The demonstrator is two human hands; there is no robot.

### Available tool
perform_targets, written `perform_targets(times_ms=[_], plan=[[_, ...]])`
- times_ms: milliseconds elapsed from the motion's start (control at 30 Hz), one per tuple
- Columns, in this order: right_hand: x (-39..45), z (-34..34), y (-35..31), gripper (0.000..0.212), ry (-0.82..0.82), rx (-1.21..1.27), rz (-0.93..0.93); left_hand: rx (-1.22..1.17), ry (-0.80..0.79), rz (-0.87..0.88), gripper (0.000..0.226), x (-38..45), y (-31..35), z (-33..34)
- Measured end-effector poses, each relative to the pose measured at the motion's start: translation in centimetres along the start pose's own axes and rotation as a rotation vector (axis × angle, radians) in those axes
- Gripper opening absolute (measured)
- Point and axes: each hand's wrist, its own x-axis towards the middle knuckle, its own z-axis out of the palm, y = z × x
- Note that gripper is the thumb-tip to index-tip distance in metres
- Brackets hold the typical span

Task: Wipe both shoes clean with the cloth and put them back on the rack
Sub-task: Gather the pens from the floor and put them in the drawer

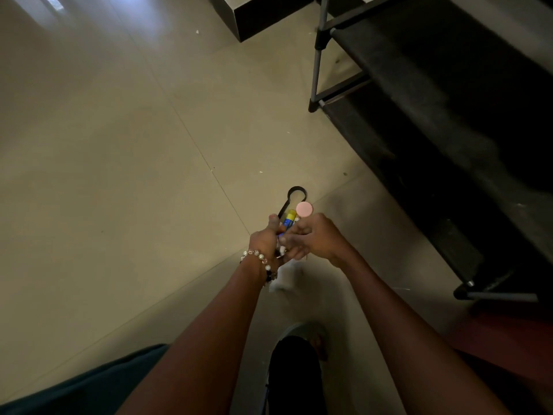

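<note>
Currently both hands clasp one colourful shoe [288,220] above the floor: left hand [263,241] steadies; right hand [311,238] presses the white cloth [284,280] (partly hidden); wipe firmly; rack [419,115] stands right.

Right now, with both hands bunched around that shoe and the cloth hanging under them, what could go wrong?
1. The light is dim, so dirt on the shoe may be missed while wiping.
2. The white cloth dangles loosely below the left hand and right hand; it could slip to the floor.
3. A dark shoe lies on the floor near the person; stepping toward the rack could trip on it.
</note>
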Motion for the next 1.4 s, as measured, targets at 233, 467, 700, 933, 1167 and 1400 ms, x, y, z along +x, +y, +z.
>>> perform_targets(times_ms=[233,467,700,933,1167,1400], plan=[[1.6,1.8,3.0,0.019,0.16,-0.667,-0.108,0.012,0.147,-0.057,0.03,1.1,-0.1,-1.6],[0.8,0.1,6.2,0.022,0.206,-0.848,-0.064,0.01,0.121,-0.031,0.034,1.3,-0.6,-1.4],[0.9,-0.3,2.2,0.014,0.206,-0.057,0.144,-0.035,0.031,-0.032,0.036,0.8,-0.5,-0.9],[1.7,2.5,0.6,0.012,0.277,-0.087,0.069,-0.018,-0.017,-0.108,0.038,0.5,-0.4,-0.8],[2.9,1.2,4.1,0.033,0.079,-1.089,-0.317,0.036,0.043,0.018,0.015,1.1,-0.8,-1.5],[1.2,0.5,4.1,0.012,0.243,-1.335,-0.347,0.035,0.061,0.082,0.011,0.8,-1.0,-1.9]])
